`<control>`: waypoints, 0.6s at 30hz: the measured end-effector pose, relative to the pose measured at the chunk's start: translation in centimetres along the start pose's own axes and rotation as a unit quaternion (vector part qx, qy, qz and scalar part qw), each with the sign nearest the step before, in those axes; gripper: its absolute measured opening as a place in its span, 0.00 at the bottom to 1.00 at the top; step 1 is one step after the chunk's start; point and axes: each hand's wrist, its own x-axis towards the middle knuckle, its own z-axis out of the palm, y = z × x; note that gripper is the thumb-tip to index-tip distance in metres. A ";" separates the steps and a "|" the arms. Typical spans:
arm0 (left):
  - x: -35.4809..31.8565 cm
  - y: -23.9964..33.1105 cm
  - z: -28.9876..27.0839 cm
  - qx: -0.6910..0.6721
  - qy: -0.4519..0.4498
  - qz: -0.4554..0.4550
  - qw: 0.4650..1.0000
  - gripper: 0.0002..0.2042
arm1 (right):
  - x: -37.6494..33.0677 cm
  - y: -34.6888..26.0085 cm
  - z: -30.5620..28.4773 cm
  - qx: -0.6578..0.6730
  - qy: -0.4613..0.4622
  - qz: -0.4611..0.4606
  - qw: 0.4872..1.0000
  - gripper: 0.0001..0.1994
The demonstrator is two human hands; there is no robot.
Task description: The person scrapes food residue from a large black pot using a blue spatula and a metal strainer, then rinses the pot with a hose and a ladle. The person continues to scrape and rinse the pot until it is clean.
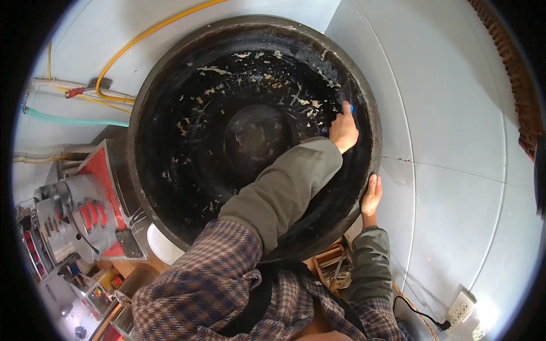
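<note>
A big round black basin (187, 159), with a raised round middle and pale flaky residue stuck to its inside, fills the centre of the view. My left arm reaches across it, and my left hand (343, 131) is closed on what looks like a blue-handled scraper (351, 108). Its greyish blade, hard to make out, lies against the right inner wall. Most of the handle is hidden by my fingers. Lower down on the right, my right hand (371, 199) holds the outside of the basin's rim, its fingers pointing upward along the edge.
A pale panelled wall (449, 131) stands close on the right, with a power socket (460, 308) low down. Yellow hose (122, 54) and green hose (79, 118) run at the upper left. Metal pot lids (62, 219) and a white bowl (162, 245) sit to the left.
</note>
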 end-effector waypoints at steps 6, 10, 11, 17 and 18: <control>10.0 -4.0 -6.5 -0.082 0.204 0.039 0.975 0.33 | -0.2 0.3 0.7 0.012 0.085 -0.019 0.996 0.28; 7.0 -4.4 3.1 -0.088 -0.019 0.052 0.995 0.42 | -0.5 0.2 0.9 -0.025 0.096 -0.034 0.995 0.24; 7.7 -4.6 1.5 -0.060 0.064 0.035 0.996 0.42 | -0.4 0.0 0.4 -0.005 0.058 -0.047 0.997 0.24; 13.3 -8.2 -12.3 -0.234 0.221 0.003 0.947 0.41 | -0.4 0.0 0.9 0.106 0.072 -0.005 0.992 0.22; 13.4 -7.7 -11.1 -0.214 0.264 0.063 0.938 0.42 | -0.4 -0.3 0.8 0.137 0.052 0.005 0.989 0.21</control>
